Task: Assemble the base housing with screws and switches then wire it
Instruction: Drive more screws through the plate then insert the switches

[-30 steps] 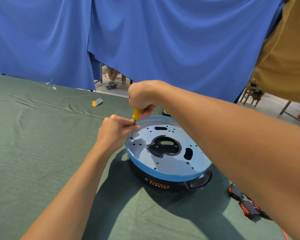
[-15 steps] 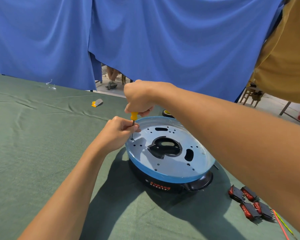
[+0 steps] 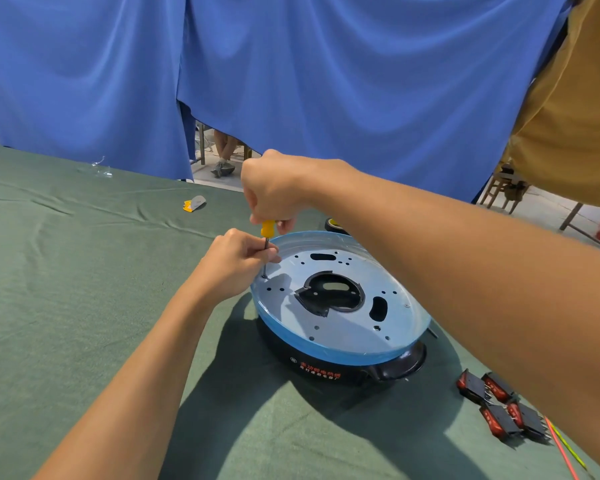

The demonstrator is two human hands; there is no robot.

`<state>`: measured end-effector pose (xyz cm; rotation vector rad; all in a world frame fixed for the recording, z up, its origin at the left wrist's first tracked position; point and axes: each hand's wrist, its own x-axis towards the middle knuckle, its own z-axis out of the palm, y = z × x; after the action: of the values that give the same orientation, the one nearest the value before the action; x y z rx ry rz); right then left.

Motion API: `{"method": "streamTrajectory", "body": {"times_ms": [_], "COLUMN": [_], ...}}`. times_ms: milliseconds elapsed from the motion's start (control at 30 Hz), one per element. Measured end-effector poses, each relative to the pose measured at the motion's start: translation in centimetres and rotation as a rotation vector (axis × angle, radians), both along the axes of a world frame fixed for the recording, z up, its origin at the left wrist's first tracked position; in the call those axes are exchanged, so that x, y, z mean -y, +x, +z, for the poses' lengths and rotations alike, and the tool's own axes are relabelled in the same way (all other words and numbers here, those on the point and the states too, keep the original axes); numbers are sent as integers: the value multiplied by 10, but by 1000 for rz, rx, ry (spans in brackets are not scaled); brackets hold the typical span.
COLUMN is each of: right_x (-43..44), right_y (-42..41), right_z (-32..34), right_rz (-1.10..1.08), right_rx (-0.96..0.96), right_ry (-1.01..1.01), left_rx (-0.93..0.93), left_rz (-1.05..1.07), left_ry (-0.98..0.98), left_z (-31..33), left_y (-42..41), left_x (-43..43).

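On the worktop (image 3: pixel 84 306) the housing (image 3: pixel 343 344) sits plate-up, unmoved. Your right hand (image 3: pixel 274 192), curled round the screwdriver (image 3: pixel 266 229) handle, has twisted slightly while your left hand (image 3: pixel 238 263) pinches the shaft, its tip still in the same rim hole (image 3: pixel 264 277). The screw-driving likely continues. Switches (image 3: pixel 499 403) lie untouched, right.

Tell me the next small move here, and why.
Probably turn the screwdriver clockwise with the right hand. Its tip stands upright in a hole at the left edge of the plate, and the left hand pinches the shaft steady. The switches lie untouched. Any screw is too small to see.
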<state>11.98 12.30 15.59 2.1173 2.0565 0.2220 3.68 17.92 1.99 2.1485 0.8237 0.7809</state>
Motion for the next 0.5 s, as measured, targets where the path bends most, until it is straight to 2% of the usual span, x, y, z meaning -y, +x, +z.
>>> {"method": "streamTrajectory", "body": {"times_ms": [133, 233, 500], "right_x": [-6, -7, 0], "right_y": [0, -1, -2], "right_z": [-9, -9, 4], "right_rz": [-98, -168, -38], "right_rx": [-66, -83, -49], "right_ry": [47, 32, -29], "left_rx": [120, 113, 26], "left_rz": [110, 131, 51], "left_ry": [-3, 25, 59], "left_z": [0, -1, 2], "left_y": [0, 1, 1], "left_x": [5, 7, 4]}}
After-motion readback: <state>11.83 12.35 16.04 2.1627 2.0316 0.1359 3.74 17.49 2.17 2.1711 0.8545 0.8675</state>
